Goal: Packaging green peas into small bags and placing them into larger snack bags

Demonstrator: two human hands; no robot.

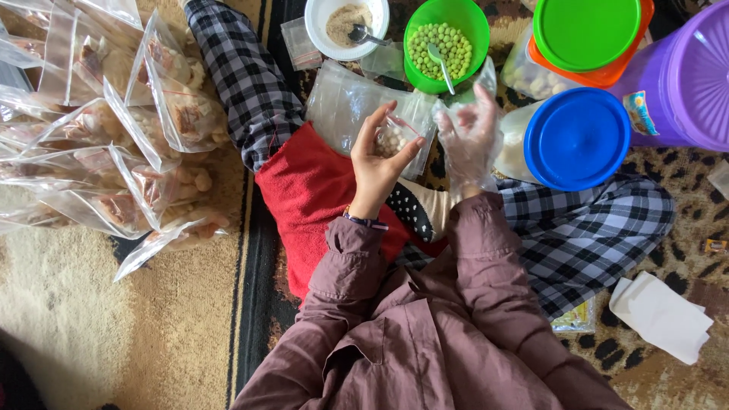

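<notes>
My left hand (377, 161) is bare and holds up a small clear plastic bag (395, 138) with pale nuts or snack pieces inside. My right hand (465, 137), in a thin clear plastic glove, hovers just right of the bag with its fingers spread, empty as far as I can see. A green bowl of peas (446, 44) with a spoon stands just beyond the hands. A white bowl of brown powder (345, 26) with a spoon sits to its left. A stack of clear bags (345, 102) lies under the hands.
Many filled clear bags (114, 129) are piled at the left on the beige rug. At the right stand a blue-lidded container (575, 138), a purple tub (691, 76) and a green-lidded orange container (588, 34). A red cloth (311, 193) covers my lap. White paper (661, 315) lies at lower right.
</notes>
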